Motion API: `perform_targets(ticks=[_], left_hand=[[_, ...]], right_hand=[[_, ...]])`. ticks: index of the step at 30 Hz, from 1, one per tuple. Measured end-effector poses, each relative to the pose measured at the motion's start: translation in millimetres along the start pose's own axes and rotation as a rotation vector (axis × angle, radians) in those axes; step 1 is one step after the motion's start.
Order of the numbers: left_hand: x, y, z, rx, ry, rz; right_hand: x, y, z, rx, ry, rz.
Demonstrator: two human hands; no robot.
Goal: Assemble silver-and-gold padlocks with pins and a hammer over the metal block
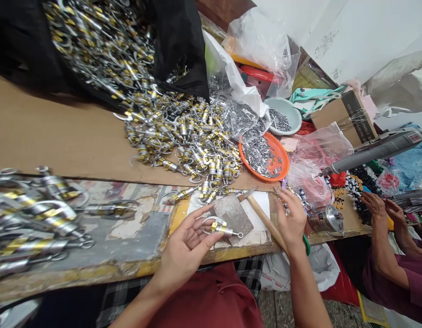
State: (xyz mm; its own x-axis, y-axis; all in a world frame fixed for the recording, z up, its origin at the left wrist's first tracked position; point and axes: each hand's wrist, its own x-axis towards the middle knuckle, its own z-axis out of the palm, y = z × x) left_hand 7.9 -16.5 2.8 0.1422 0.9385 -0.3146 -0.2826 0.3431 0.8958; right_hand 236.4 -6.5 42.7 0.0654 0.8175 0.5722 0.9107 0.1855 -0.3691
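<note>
My left hand (185, 243) is closed around a silver metal fitting (221, 227) with a curved hook, a yellow band and a small ring at its end. Under it lies a flat grey metal block (234, 213) on white paper. A hammer (264, 216) rests across the paper, its wooden handle running toward my right wrist. My right hand (293, 221) hovers just below the orange plate (285, 169), fingers bent around small silver pieces (286, 209) whose exact kind I cannot make out. Many similar yellow-banded fittings (193, 132) spill from a black bag (182, 41).
More fittings (36, 218) lie at the left front. A pale bowl (293, 116) holds small metal pins. A grey electric screwdriver (375, 152) hangs at the right, above a metal can (325, 219). Another person's hands (375, 207) work at the far right.
</note>
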Motion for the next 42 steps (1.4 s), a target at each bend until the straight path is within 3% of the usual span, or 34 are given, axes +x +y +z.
perform_targets(ticks=[2,4,7,12,23,29,42], left_hand=[[1.4,3.2,0.4,-0.024,-0.022,-0.005],[1.7,4.5,0.4,-0.033,-0.041,-0.021],[2.4,0.6,-1.5,-0.043,-0.061,-0.013],[4.4,-3.6,-6.6,-0.046,-0.041,0.005],[3.6,9.0,-6.3,-0.016,-0.045,-0.019],[10.4,17.1,-12.0,-0.020,-0.140,-0.044],[20.3,24.8,-19.6,0.028,-0.254,-0.111]], right_hand=[[13.3,33.8,-2.3,-0.212,-0.077,0.059],[19.4,58.8,1.6,-0.348,-0.270,0.116],[15.9,75.1,15.4,-0.434,-0.465,0.129],[3.4,75.2,29.5,-0.497,-0.453,0.152],[13.0,69.1,24.6,-0.450,-0.432,0.125],[15.3,69.8,39.2,-0.453,-0.421,0.123],[37.2,62.5,40.8,-0.431,-0.538,0.211]])
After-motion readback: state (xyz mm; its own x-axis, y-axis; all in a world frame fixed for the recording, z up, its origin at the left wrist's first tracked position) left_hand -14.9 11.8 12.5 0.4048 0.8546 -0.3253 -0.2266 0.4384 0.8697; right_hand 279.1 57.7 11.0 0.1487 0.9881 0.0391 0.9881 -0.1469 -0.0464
